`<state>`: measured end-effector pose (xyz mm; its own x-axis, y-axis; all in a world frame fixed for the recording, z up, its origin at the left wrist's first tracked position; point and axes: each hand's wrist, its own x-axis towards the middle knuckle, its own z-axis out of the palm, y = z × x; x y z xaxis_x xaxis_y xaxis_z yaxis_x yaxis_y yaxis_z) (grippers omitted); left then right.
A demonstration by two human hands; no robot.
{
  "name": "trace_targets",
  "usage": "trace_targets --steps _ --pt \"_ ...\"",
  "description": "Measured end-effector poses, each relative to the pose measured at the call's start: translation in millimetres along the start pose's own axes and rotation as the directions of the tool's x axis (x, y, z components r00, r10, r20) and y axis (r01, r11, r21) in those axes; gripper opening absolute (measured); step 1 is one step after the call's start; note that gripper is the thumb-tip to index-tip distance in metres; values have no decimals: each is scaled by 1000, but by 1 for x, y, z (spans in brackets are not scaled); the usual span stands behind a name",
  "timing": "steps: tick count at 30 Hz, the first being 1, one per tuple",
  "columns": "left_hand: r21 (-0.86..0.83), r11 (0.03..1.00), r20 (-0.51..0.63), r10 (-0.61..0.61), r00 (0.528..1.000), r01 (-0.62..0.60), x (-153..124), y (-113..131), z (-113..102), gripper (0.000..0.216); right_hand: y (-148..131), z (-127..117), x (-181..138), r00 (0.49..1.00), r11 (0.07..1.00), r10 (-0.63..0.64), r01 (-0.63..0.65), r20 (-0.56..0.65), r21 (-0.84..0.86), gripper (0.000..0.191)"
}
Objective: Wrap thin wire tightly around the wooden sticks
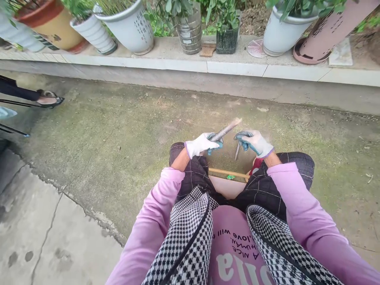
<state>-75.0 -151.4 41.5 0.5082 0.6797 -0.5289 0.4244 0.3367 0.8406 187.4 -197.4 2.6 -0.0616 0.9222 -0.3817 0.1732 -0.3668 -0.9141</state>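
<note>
The left hand [202, 145], wearing a white glove with blue-grey fingers, is gripping a grey rod [226, 130] by its lower end, the fingers wrapping it while its pale tip is pointing up and to the right. The right hand [252, 141], gloved the same way, is holding a thin grey strip [237, 151] that is hanging below its bent fingers; they seem to be pinching it, though the contact itself is hiding behind the glove. Rod and strip are staying apart, both above the gap between the knees, with a yellow bar [227, 173] and a green scrap [230, 177] lying nearer the body. Because only one end of the rod is being held, a push on its free tip could be twisting it out of the left fingers, more so if the glove is slick. The strip could be slipping too, since the pinch looks small, and would likely be dropping to the concrete ground [118, 118]. If its edge is sharp, which is not showing here, a skid off the rod could be catching the left glove or the dark trousers [297, 168] close beside it.
</note>
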Motion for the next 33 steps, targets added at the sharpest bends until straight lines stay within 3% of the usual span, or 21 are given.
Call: trace_targets --steps 3,5,7,9,10,12,14,16,18,20,23,26,28,30,32,33 --pt "55 998 -173 15 985 -5 9 -16 8 13 3 18 -6 998 990 8 0 60 -143 30" --pt "358 933 -214 51 975 30 17 -29 13 13 4 25 -8 992 950 -35 72 124 -305 23" --pt "698 714 -153 88 984 44 21 -41 21 15 6 27 -8 981 862 -76 155 179 -483 18" --pt "889 459 -38 88 995 -6 22 -51 31 23 8 23 -5 973 746 -79 201 216 -635 19" --pt "926 375 17 81 997 -46 22 -55 36 28 9 20 -3 973 695 -68 205 221 -689 22" --pt "940 323 98 57 994 -111 23 -60 43 34 10 10 2 980 640 -50 181 195 -746 23" --pt "899 413 136 44 990 -142 26 -59 44 30 11 -2 6 990 685 -47 128 132 -717 17" --pt "786 603 135 50 990 -138 28 -55 39 18 12 -15 7 996 808 -51 84 73 -583 12" --pt "585 801 130 60 990 -125 27 -48 34 9 13 -24 6 998 923 -58 65 30 -380 18" --pt "345 934 134 50 990 -94 22 -41 31 11 14 -27 4 999 978 -52 53 14 -200 24" --pt "24 999 121 37 992 -40 14 -31 34 15 13 -20 2 1000 998 -17 18 9 -63 23" --pt "-154 986 -32 57 998 -61 15 -25 35 13 10 -5 5 1000 998 -12 12 -8 -56 15" --pt "-147 986 -143 57 988 -78 22 -23 31 11 7 5 7 999 992 -28 25 -18 -123 12" --pt "-19 998 -216 50 975 -56 30 -24 25 10 3 12 9 999 976 -39 35 -14 -215 10" --pt "254 967 -245 87 966 -22 36 -25 21 11 -1 15 10 999 951 -51 54 16 -304 11" --pt "422 906 -239 119 964 -7 37 -27 20 12 -3 15 9 998 933 -56 66 38 -353 11"
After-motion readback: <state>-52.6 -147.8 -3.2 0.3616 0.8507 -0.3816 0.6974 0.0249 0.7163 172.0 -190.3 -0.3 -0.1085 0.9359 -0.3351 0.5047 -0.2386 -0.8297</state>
